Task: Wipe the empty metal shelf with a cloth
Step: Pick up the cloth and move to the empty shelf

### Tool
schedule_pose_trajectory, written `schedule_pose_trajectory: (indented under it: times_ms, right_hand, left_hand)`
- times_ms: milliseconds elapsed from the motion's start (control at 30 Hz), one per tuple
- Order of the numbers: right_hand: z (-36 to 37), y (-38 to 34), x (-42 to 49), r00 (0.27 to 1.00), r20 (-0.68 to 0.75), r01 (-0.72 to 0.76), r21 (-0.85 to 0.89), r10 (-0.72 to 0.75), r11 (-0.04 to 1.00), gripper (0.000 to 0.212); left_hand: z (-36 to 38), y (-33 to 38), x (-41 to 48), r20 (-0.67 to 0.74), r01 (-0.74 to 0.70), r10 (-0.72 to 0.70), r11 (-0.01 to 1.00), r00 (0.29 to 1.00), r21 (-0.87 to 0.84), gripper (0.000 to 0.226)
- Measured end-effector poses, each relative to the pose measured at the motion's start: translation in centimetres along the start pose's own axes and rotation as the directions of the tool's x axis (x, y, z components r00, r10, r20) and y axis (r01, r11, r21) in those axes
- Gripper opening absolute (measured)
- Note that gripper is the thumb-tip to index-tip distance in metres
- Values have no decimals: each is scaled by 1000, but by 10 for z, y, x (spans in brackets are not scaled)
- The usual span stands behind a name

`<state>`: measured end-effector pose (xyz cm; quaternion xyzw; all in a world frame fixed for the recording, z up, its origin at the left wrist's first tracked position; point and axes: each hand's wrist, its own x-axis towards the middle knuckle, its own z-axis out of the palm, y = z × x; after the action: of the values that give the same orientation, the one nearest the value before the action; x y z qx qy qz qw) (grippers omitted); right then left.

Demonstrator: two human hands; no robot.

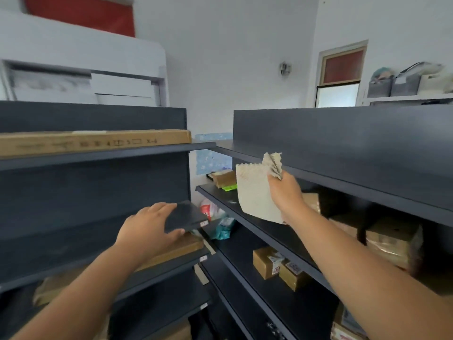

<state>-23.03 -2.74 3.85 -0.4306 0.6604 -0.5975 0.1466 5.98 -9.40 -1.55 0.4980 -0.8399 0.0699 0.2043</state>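
My right hand (285,192) holds a beige cloth (255,192) up in the air, pinched near its top corner so that it hangs down in front of the right rack. Just above and behind it runs the bare dark metal top shelf (343,165) of that rack. My left hand (149,229) rests on the end corner of a dark metal shelf (188,214) on the left rack, fingers over its top and thumb under its front edge. That shelf's surface looks bare.
A long cardboard box (93,142) lies on the left rack's top shelf. Brown boxes (277,263) and packets (220,229) sit on the lower shelves of both racks. A narrow gap between the two racks leads to a white wall. Grey storage bins (404,84) stand at the far right.
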Motion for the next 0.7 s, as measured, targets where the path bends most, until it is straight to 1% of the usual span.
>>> schedule_pose_trajectory:
  times_ms: [67,200,267,333,433,467,500,600,700]
  right_hand:
    - [49,0,1,996,65,-70,105,64,992,29]
    - [144,1,0,973,207,-149,230,102,962,28]
    - [189,3,0,959,262,-173,253,105,952,27]
    - [231,6,4,949,288,-200,246,126,948,33]
    - [287,20,13,911,345,-340,310,228,888,38]
    - [303,27,15,898,353,-383,333,262,862,37]
    - [318,38,17,894,347,-399,320,285,859,35]
    - [356,75,24,910,280,-380,263,307,887,36]
    - [383,109,40,896,238,-438,327,375,837,39]
  left_hand:
    - [-1,-36,-3,-13,48,-48,999,999,21,74]
    - [-1,-111,-6,-33,147,-146,988,989,45,77]
    - [-1,-150,-5,-42,183,-181,982,983,53,76]
    - [2,-190,-2,-38,221,-219,974,975,53,76]
    - [15,-251,1,-9,287,-287,957,958,37,76]
    - [22,-270,1,11,311,-311,950,950,30,76]
    - [30,-287,0,35,336,-336,942,941,23,75]
    - [59,-330,2,117,405,-402,914,908,-2,74]
    - [89,-363,6,206,462,-449,887,870,-20,74]
